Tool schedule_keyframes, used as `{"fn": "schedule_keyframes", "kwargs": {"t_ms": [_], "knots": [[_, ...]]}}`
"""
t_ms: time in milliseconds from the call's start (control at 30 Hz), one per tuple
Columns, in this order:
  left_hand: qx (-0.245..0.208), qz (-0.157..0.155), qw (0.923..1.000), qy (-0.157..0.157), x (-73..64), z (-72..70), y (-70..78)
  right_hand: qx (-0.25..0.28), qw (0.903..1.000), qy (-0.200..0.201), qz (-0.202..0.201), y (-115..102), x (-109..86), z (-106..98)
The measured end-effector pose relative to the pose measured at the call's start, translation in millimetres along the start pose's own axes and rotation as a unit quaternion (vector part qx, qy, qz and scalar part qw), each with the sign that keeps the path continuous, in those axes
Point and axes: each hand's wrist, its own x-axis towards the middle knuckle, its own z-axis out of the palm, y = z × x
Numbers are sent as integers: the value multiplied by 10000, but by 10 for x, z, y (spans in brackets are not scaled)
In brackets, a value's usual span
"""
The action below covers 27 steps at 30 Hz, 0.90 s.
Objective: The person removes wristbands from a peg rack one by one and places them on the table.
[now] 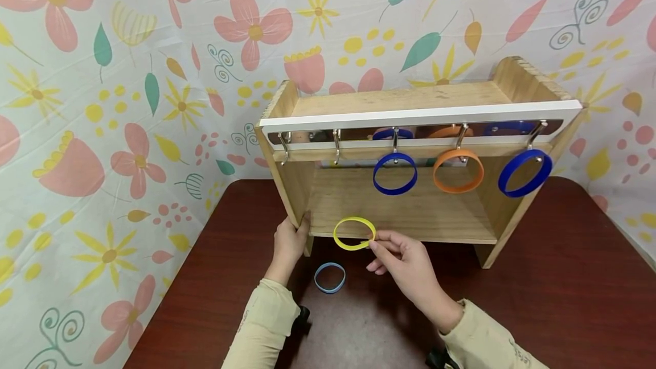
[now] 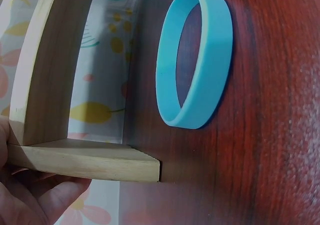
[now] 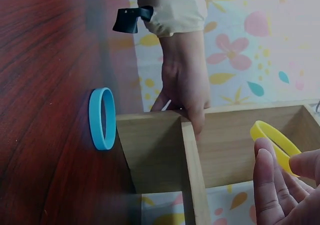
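My right hand [image 1: 410,269] pinches a yellow silicone wristband [image 1: 355,234] between thumb and fingers, in front of the wooden shelf's lower board [image 1: 400,204]. In the right wrist view the yellow wristband [image 3: 280,144] stands tilted between the fingertips. My left hand [image 1: 289,244] grips the lower left side panel of the wooden shelf [image 1: 287,187], with the thumb on the inner face. A light blue wristband [image 1: 330,278] lies on the table between the two arms; the left wrist view shows this light blue wristband [image 2: 215,60] close beside the shelf's foot [image 2: 100,160].
A white rail [image 1: 420,114] with several metal hooks runs along the shelf's top front. A blue wristband [image 1: 395,189], an orange wristband [image 1: 458,188] and another blue wristband [image 1: 525,189] hang there. The dark red table [image 1: 205,300] meets a flower-patterned cloth [image 1: 179,73].
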Motion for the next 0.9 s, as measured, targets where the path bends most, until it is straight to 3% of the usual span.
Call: {"fn": "schedule_keyframes", "kwargs": {"t_ms": [900], "knots": [[-43,-123,9999,-45,1,-6,15,39,9972,-218,715,190,-29,13]]}}
